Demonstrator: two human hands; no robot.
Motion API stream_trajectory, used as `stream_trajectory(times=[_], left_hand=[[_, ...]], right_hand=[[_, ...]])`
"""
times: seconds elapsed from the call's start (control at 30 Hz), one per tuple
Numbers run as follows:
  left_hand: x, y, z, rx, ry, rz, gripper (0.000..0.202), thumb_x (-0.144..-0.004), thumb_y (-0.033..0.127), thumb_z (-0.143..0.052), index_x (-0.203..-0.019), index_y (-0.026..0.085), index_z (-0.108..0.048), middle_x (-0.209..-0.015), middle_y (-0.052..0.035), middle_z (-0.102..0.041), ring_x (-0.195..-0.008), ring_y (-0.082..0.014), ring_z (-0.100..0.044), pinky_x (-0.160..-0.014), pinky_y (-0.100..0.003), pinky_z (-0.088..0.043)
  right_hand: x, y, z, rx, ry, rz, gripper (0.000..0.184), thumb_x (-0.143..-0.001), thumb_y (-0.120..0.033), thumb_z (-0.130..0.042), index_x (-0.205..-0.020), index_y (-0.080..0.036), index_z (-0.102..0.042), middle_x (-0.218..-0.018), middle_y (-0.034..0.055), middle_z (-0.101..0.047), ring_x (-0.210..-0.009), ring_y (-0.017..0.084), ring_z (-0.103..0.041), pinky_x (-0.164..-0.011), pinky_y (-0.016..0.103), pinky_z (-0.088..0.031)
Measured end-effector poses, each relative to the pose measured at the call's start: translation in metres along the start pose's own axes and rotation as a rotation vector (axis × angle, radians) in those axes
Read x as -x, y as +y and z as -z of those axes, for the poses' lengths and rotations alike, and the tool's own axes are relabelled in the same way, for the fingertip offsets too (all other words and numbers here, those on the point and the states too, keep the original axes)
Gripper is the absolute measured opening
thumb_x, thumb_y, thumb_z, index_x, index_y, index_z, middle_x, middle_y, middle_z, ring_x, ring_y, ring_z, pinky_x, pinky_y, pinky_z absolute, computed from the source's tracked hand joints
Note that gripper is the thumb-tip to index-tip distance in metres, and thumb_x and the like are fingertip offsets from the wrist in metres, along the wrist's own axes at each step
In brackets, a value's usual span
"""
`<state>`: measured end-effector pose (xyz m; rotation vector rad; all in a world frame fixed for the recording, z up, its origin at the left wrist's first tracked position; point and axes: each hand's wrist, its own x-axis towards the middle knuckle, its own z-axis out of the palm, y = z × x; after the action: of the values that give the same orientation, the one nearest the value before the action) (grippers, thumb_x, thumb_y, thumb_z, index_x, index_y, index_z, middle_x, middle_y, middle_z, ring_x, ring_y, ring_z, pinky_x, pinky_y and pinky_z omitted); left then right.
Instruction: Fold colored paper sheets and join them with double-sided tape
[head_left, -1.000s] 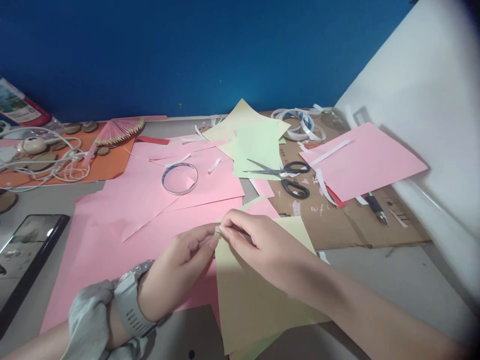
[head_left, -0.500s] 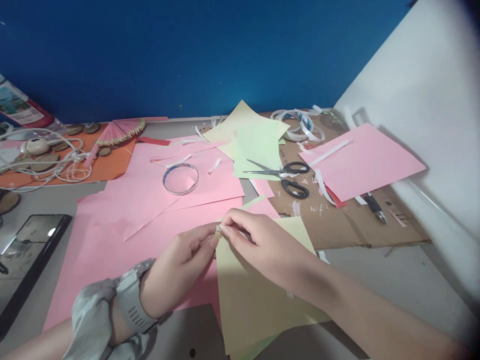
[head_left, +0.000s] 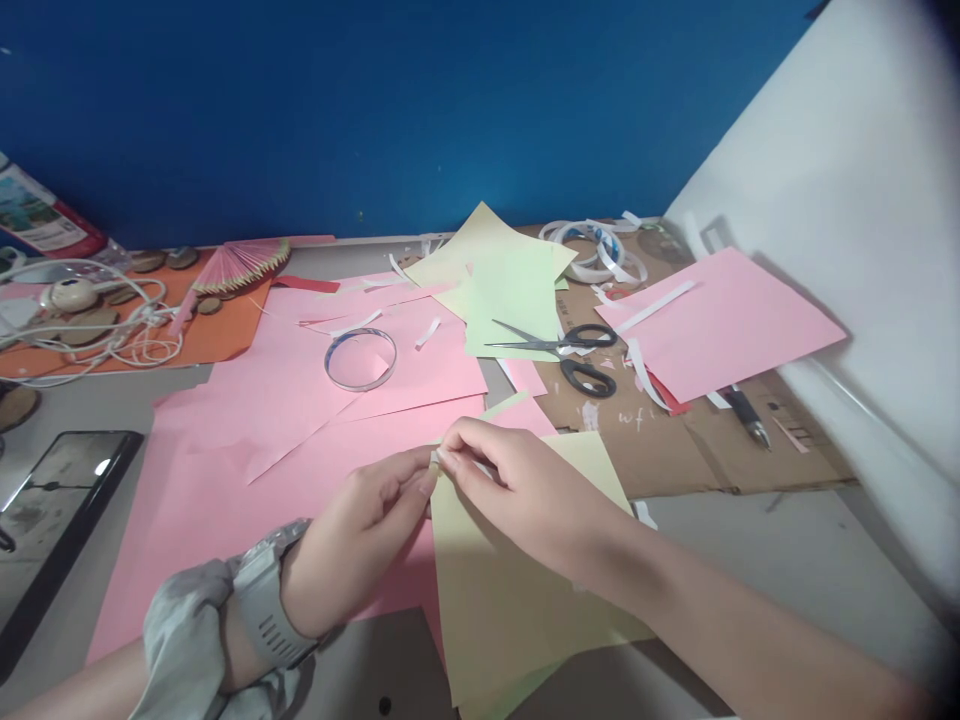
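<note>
A pale yellow paper sheet (head_left: pixel 510 600) lies in front of me, with some light green paper (head_left: pixel 517 695) showing beneath its lower edge. At its upper left corner, my left hand (head_left: pixel 386 505) is closed, pinching the edge between thumb and finger. My right hand (head_left: pixel 510 475) reaches over the sheet, and its thumb and forefinger are pressed together at that same corner. A tiny whitish piece (head_left: pixel 435 456) shows between the fingertips of both hands; what exactly it is, I cannot make out.
Black-handled scissors (head_left: pixel 589 360) rest partly on light green paper (head_left: pixel 514 290). Tape rolls (head_left: pixel 592 250), a pen (head_left: pixel 748 415) and pink paper (head_left: pixel 727 320) lie on cardboard (head_left: pixel 690 450). Leftward are a tape ring (head_left: pixel 360 388), a pink folded fan (head_left: pixel 240 265), cables (head_left: pixel 142 320) and a phone (head_left: pixel 60 510).
</note>
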<state>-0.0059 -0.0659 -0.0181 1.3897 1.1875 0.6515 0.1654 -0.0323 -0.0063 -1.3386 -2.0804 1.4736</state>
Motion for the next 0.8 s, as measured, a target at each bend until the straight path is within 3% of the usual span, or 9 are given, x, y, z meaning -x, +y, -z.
stream_trajectory(times=[0.33,0.63,0.8], left_hand=[[0.0002,-0.0005,0.0003,-0.001,0.040,0.012,0.026,-0.095,0.031,-0.038,-0.107,0.023,-0.060,-0.093,0.0031,-0.063,-0.083,-0.0101,-0.055,-0.076,-0.018,-0.042],[0.0022,-0.0041,-0.0011,-0.242,0.120,0.018,0.025,-0.094,0.030,-0.037,-0.092,0.020,-0.060,-0.071,0.0045,-0.056,-0.076,-0.0115,-0.054,-0.067,-0.019,-0.040],[0.0026,-0.0032,-0.0022,-0.281,0.154,-0.005,0.024,-0.094,0.029,-0.038,-0.095,0.021,-0.061,-0.077,0.0043,-0.060,-0.075,-0.0114,-0.054,-0.067,-0.019,-0.040]], right_hand=[[-0.0011,-0.0017,0.0001,0.011,-0.004,-0.003,0.026,-0.095,-0.038,-0.031,-0.074,-0.023,-0.036,-0.064,-0.0073,-0.037,-0.055,0.008,-0.033,-0.046,0.025,-0.022],[0.0016,-0.0029,-0.0023,0.039,-0.001,0.002,0.026,-0.096,-0.037,-0.030,-0.077,-0.023,-0.041,-0.065,-0.0068,-0.044,-0.056,0.009,-0.038,-0.047,0.026,-0.023],[0.0024,-0.0045,-0.0028,0.033,0.000,-0.012,0.024,-0.095,-0.036,-0.029,-0.078,-0.023,-0.041,-0.064,-0.0069,-0.046,-0.055,0.009,-0.039,-0.045,0.025,-0.023]])
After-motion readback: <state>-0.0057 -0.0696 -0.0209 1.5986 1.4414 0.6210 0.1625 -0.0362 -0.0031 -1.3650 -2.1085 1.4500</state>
